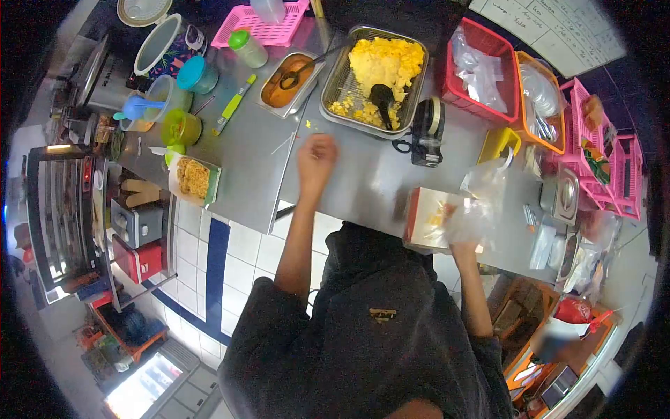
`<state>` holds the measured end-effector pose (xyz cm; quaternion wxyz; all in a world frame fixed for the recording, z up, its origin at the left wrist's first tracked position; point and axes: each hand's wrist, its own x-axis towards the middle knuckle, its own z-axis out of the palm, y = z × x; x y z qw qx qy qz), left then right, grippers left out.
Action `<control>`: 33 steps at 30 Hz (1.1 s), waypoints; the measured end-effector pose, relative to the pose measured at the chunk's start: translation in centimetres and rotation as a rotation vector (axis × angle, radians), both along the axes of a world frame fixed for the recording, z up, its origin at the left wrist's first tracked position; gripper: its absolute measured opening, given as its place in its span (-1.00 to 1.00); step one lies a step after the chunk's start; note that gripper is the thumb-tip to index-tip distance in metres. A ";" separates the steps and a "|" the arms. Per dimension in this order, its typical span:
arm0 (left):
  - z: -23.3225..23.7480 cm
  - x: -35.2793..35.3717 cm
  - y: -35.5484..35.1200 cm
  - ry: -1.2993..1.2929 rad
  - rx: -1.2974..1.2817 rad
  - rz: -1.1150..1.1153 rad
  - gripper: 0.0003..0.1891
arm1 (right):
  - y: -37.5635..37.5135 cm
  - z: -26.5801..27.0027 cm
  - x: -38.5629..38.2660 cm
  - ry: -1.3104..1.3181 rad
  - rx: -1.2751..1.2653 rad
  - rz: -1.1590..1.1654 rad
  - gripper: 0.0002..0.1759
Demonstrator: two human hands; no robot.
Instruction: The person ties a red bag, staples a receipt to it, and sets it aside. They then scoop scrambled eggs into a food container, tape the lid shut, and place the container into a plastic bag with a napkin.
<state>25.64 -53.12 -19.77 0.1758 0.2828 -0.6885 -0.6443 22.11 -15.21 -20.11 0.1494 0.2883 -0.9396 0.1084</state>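
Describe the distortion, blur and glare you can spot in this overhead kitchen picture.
Head view: the fisheye lens bends the edges of the steel counter and leaves black corners; head view: the plastic bag by the right hand is smeared by motion, while the left hand is fairly sharp; head view: the lit cabinet at bottom left is washed out.

Glossy steel counter (258, 150), metal tray (333, 91), clear plastic bag (474, 209).

garment: dark grey top (377, 349) — short sleeves | mark: small gold emblem (382, 315) | left hand (316, 157), right hand (464, 246): bare
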 end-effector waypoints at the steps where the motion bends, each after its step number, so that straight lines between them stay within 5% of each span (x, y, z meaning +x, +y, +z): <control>1: -1.6 0.6 -1.9 -0.115 -0.399 0.161 -0.87 | -0.3 -0.9 0.1 0.004 -0.002 0.005 -0.62; 2: -2.6 0.9 -3.6 -0.226 -0.799 0.324 -0.87 | -0.6 -2.5 0.2 0.074 -0.027 0.025 -0.64; 8: -3.5 1.1 -6.6 -0.428 -0.929 0.380 -0.89 | -2.7 -5.4 1.0 0.021 -0.101 0.221 -0.74; 10: -3.8 0.7 -7.0 -0.415 -0.954 0.361 -0.90 | -3.7 -8.2 0.8 -0.539 -0.712 -0.043 -0.73; 16: -4.8 0.6 -7.6 -0.475 -1.015 0.314 -0.90 | -4.1 -6.0 1.1 -0.437 -0.139 0.074 -0.63; 20: -4.1 1.0 -7.5 -0.394 -1.211 0.369 -0.90 | -5.6 -5.6 1.1 -0.523 -0.279 -0.108 -0.60; 22: -1.9 1.2 -6.3 -0.304 -1.234 0.375 -0.90 | -5.3 -6.4 1.0 -0.162 -0.184 0.030 -0.65; 24: -1.3 1.4 -4.4 -0.207 -1.252 0.375 -0.89 | -6.7 -4.8 0.3 -0.364 -0.125 -0.101 -0.66; 25: -1.5 1.1 -3.0 -0.061 -1.082 0.245 -0.89 | -7.4 -4.0 -0.1 -0.568 -0.067 -0.226 -0.67; 28: -1.3 0.4 4.6 0.063 -0.254 -0.253 -0.88 | -7.0 -4.0 -0.1 -0.516 -0.240 -0.156 -0.68; 31: -0.8 0.2 11.1 -0.078 -0.039 -0.506 -0.85 | -7.3 -4.4 -0.2 -0.433 -0.515 0.003 -0.66; 33: -1.9 0.0 13.3 0.094 0.224 -0.644 -0.81 | -7.4 -4.0 -0.4 -0.392 -0.605 0.044 -0.64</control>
